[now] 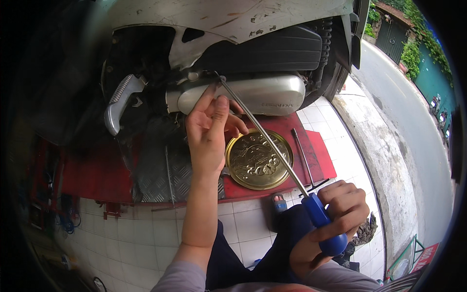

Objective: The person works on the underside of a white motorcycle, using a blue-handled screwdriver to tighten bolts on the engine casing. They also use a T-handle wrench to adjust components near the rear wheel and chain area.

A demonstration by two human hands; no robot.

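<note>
A roadside motorbike repair shop: scooter point(233, 53) on a red lift ramp point(272, 131), street point(413, 126) alongside.

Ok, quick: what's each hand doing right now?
Left hand: open, fingers steadying the screwdriver shaft near its tip.
Right hand: closed around the blue screwdriver handle.

A red sign point(424, 258) with pale lettering leans at the lower right corner, well to the right of the blue screwdriver handle point(325, 225). Just left of the sign stands a green-framed board point(403, 260), tilted, its face too small to make out.
</note>
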